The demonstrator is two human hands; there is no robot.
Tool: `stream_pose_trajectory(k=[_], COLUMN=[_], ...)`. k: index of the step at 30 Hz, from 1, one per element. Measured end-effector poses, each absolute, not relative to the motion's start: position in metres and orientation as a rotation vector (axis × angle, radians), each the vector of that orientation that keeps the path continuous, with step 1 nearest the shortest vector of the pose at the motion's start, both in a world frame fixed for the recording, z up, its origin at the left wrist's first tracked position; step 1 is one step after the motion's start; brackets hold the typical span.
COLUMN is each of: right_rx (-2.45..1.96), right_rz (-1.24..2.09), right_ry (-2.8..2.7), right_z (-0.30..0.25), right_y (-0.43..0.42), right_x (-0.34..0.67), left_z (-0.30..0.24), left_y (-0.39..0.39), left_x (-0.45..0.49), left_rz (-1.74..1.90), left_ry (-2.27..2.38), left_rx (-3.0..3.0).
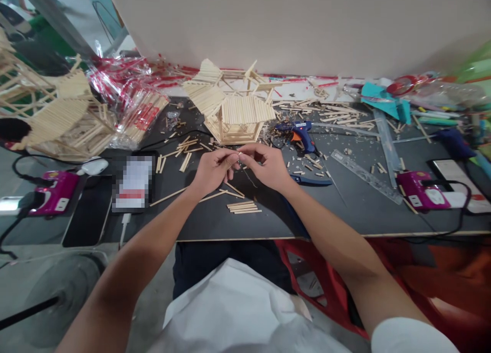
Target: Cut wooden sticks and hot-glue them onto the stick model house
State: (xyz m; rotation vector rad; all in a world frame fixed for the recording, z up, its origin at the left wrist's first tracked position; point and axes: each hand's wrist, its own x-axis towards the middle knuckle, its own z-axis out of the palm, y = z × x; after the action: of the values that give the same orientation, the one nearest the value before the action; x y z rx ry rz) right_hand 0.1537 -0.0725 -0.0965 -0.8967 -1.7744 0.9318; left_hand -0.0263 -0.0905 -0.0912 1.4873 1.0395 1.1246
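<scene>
My left hand (211, 170) and my right hand (267, 164) meet above the dark work board (345, 210), fingertips pinched together on a tiny pale piece (240, 154) I cannot make out; a thin thread or wire hangs below it. Under the hands lie loose wooden sticks (230, 192) and a short row of glued sticks (243, 207). Just behind the hands stands a small stick-built house model (233, 112).
A blue glue gun (301, 133), a clear ruler (362, 175), a blue-handled tool (310, 179) and stick scraps lie to the right. A phone (132, 184), a black tablet (86, 215) and purple devices (53, 192) (420, 189) sit at the sides. Another stick model (61, 117) stands left.
</scene>
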Motion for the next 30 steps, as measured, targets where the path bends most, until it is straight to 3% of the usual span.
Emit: stream_pose_trajectory(k=[17,24,30], right_rx=[-0.989,-1.473,-1.888], right_rz=[0.861,0.554,0.286], right_ry=[-1.855,-2.478,-2.584], right_z=[-0.089,-0.047,-0.063], right_y=[-0.067,-0.101,-0.158], right_x=[0.162,0.213,0.265], left_z=[-0.088,-0.090,-0.091], left_y=[-0.099,-0.100,-0.101], left_x=[-0.029,-0.031,-0.030], left_rz=[1.234,1.357,1.371], left_ry=[1.374,1.373,1.363], left_rx=[2.035,2.141,2.257])
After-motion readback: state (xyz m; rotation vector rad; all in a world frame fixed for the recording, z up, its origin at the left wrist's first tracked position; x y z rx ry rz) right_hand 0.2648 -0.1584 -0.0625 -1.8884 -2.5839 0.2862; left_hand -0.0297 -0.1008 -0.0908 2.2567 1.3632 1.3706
